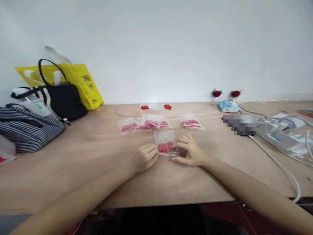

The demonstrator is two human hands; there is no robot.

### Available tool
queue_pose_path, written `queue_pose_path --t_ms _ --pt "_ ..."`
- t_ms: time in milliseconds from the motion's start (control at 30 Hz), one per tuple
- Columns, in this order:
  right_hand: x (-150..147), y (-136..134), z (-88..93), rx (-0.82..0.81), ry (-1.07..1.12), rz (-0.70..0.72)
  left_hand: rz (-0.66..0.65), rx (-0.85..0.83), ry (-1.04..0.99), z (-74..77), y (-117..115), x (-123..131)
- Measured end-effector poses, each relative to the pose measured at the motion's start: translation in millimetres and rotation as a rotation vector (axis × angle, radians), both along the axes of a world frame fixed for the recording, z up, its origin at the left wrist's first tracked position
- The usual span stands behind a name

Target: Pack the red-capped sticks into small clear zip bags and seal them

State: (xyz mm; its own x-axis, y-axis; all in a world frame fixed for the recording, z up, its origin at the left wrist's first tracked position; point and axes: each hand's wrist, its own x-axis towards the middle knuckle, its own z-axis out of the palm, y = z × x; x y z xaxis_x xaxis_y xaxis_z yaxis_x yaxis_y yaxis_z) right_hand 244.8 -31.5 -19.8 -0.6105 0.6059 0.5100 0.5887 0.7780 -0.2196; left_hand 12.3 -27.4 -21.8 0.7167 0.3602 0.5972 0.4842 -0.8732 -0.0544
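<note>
A small clear zip bag (164,135) lies flat near the table's middle. Inside are several red, rod-like pieces (163,148), with pale lines fanning out above them; their exact kind is too small to tell. My left hand (144,157) has its fingers closed in a pinch at the bag's lower left corner. At the bag's right side, my right hand (189,151) reaches its fingertips over the red pieces, with the thumb apart below. Farther back lie overlapping clear bags of red pieces (151,123) and another filled bag (190,122) to the right.
Small red piles (144,107) lie by the wall. At left stand a striped pouch (31,127), black bag (68,102) and yellow bag (90,93). A wipes pack (229,106), power strip (281,135) and white cables (278,164) occupy the right.
</note>
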Motion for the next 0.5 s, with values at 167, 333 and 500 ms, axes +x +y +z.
queue_pose_path --t_ms 167,333,500 --pt "-2 0 -5.3 -0.029 0.002 0.052 -0.013 -0.107 -0.072 -0.2 -4 -4" --pt "-2 2 -10.4 0.152 0.004 0.053 -0.082 0.043 -0.017 -2.5 5 -7" --pt "0 7 -8.1 0.441 -0.087 0.031 -0.066 0.135 -0.008 -6.1 12 -14"
